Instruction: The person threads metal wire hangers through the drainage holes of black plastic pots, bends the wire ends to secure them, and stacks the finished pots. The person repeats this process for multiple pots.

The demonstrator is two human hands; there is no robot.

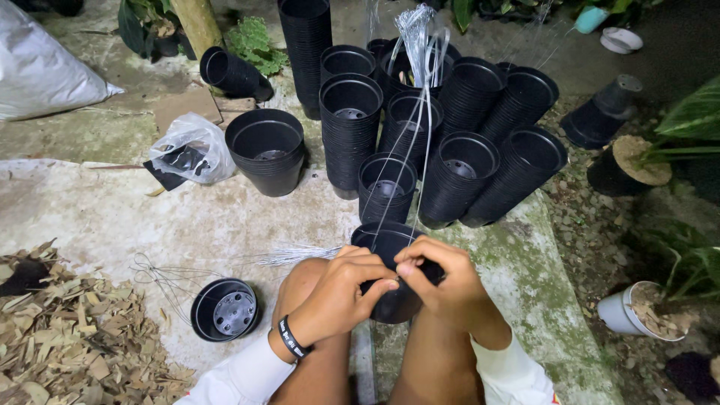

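Observation:
A small black plastic pot rests between my knees, partly hidden by both hands. My left hand, with a black wristband, pinches a thin metal wire at the pot's rim. My right hand grips the pot's other side and the same wires. Long thin wires rise from the pot up toward a shiny bundle at the top of the view.
Several tall stacks of black pots stand ahead. A single pot with loose wire lies at lower left beside dry leaf chips. A plastic bag, a white sack and potted plants surround the concrete slab.

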